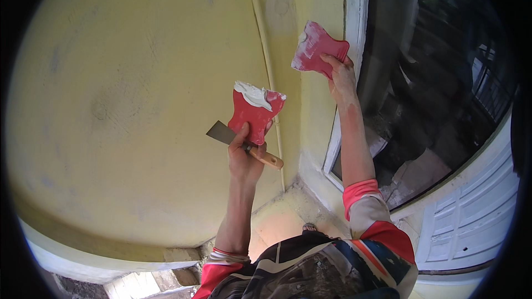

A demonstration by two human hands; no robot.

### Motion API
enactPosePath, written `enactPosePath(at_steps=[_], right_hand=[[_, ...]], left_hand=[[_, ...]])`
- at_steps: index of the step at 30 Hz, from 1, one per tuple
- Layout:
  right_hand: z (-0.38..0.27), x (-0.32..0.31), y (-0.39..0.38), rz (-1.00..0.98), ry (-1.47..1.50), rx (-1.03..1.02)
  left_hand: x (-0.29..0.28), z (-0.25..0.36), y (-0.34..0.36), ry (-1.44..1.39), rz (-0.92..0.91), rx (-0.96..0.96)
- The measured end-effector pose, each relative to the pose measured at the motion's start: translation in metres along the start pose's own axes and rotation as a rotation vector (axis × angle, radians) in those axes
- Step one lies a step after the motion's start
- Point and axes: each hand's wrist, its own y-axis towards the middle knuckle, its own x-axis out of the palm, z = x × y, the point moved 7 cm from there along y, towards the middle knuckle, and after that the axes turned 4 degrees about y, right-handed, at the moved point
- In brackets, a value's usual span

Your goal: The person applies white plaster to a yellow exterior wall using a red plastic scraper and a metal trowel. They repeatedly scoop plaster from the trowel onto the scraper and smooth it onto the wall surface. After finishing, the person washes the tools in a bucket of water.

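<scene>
My left hand grips two tools at once. One is a red plastic spreader with a thick load of white putty along its upper edge. The other is a putty knife with a grey metal blade and a wooden handle, lying crosswise in the same fingers. Higher up and to the right, my right hand is closed on a second red spreader. Its face is smeared with white putty, and it is held up by the wall strip beside the window frame; whether it touches the wall I cannot tell.
A yellow wall with rubbed and pale patches fills the left. A thin pipe runs down it near the corner. On the right are a white window frame, dark glass and a white louvred panel. Tiled floor lies below.
</scene>
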Motion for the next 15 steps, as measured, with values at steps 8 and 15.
enactPosePath(at_steps=[8,15], right_hand=[[0.026,0.030,0.070,-0.040,-0.603,-0.321],[0.019,0.049,0.068,0.019,-1.108,-0.677]], left_hand=[[-0.041,-0.013,-0.008,-0.034,0.090,0.076],[-0.056,-0.021,-0.002,-0.005,0.144,0.039]])
